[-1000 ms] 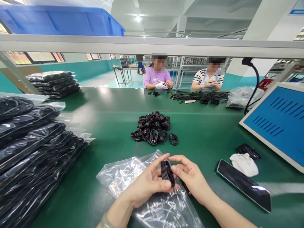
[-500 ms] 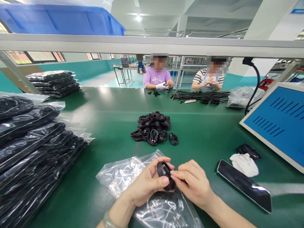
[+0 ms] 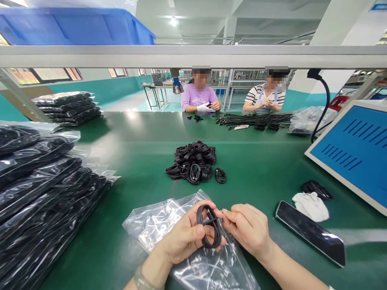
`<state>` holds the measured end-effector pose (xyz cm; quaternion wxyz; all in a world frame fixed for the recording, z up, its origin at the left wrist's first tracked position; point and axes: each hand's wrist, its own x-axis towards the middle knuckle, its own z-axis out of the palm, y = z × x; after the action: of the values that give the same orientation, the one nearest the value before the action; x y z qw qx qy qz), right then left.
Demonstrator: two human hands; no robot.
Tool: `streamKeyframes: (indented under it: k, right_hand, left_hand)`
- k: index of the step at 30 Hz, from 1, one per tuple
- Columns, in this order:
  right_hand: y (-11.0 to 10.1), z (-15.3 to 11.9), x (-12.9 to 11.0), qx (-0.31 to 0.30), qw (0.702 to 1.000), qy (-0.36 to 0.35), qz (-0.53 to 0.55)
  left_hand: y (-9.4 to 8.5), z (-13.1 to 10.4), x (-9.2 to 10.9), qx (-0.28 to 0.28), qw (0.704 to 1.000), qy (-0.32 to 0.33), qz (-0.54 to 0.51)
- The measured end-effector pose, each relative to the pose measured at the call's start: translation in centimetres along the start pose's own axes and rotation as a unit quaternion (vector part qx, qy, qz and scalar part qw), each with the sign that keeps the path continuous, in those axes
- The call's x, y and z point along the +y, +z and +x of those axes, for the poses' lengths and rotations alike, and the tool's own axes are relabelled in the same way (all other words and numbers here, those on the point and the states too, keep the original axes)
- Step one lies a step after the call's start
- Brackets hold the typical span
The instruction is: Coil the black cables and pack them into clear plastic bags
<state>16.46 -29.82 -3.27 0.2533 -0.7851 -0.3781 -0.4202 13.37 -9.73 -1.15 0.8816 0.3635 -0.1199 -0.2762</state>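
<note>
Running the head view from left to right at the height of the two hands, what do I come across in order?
Stack of bagged black bundles → left hand → black cable coil → right hand → dark-screened phone.

On the green desk (image 3: 136, 161), at the right, we count one dark-screened phone (image 3: 310, 233), face up; one crumpled white cloth (image 3: 311, 206), just beside it; and one blue-and-white boxed unit (image 3: 355, 151) with slotted vents. Above, we record one blue plastic bin (image 3: 66, 26) over a pale crossbar (image 3: 193, 56), and one lit ceiling lamp (image 3: 173, 21). Beyond the desk, we list two co-workers, one in a lavender shirt (image 3: 196, 98), one in a striped top (image 3: 254, 96).
</note>
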Motion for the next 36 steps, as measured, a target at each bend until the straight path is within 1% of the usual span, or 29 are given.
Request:
streamKeyframes:
  k: [3, 6, 10, 15, 19, 23, 26, 28, 29, 31, 32, 33, 34, 36]
  right_hand:
    - [0.2, -0.2, -0.5, -0.011, 0.999, 0.020, 0.023]
    - [0.0, -0.5, -1.1, -0.028, 0.997, 0.009, 0.073]
    - [-0.5, -0.6, -1.3, -0.014, 0.997, 0.006, 0.076]
    - [-0.7, -0.4, -1.0, -0.005, 0.999, -0.001, 0.051]
    - [-0.6, -0.4, -0.9, 0.003, 0.998, -0.021, 0.052]
    - [-0.5, -0.2, -0.9, 0.007, 0.999, -0.008, 0.049]
    - [-0.3, -0.2, -0.4, -0.014, 0.998, 0.005, 0.056]
    - [-0.4, 0.0, 0.5, -0.022, 0.997, 0.035, 0.061]
    - [-0.5, 0.1, 1.1, -0.015, 0.996, 0.062, 0.058]
    - [-1.2, 0.6, 2.6, 0.011, 0.989, 0.139, 0.043]
    - [-1.7, 0.9, 3.3, 0.012, 0.982, 0.185, 0.040]
    - [-2.4, 1.2, 4.1, -0.010, 0.972, 0.230, 0.048]
    - [-3.1, 1.5, 4.7, -0.059, 0.959, 0.270, 0.069]
    - [-4.7, 1.6, 5.7, -0.197, 0.917, 0.317, 0.138]
  left_hand:
    - [0.1, 0.0, 0.1, 0.004, 1.000, 0.008, 0.000]
    - [0.1, 0.0, 0.4, 0.015, 1.000, 0.018, 0.010]
    - [-0.1, 0.0, 0.7, 0.038, 0.999, 0.016, 0.025]
    - [-0.3, 0.0, 0.6, 0.019, 1.000, -0.008, 0.022]
    - [-0.1, -0.1, 0.5, 0.011, 1.000, -0.004, 0.010]
    - [0.1, -0.2, 0.5, -0.003, 1.000, -0.008, -0.004]
    - [0.2, -0.2, 0.6, 0.003, 1.000, -0.003, 0.015]
    - [0.3, 0.0, 0.8, 0.032, 0.998, 0.020, 0.045]
    - [0.3, 0.1, 1.0, 0.054, 0.996, 0.037, 0.065]
    - [0.4, 0.2, 1.3, 0.105, 0.984, 0.075, 0.122]
    - [0.5, 0.3, 1.4, 0.130, 0.975, 0.089, 0.159]
    - [0.6, 0.3, 1.5, 0.149, 0.963, 0.094, 0.202]
    - [0.8, 0.3, 1.5, 0.165, 0.950, 0.090, 0.249]
    - [1.2, 0.1, 1.2, 0.192, 0.913, 0.063, 0.355]
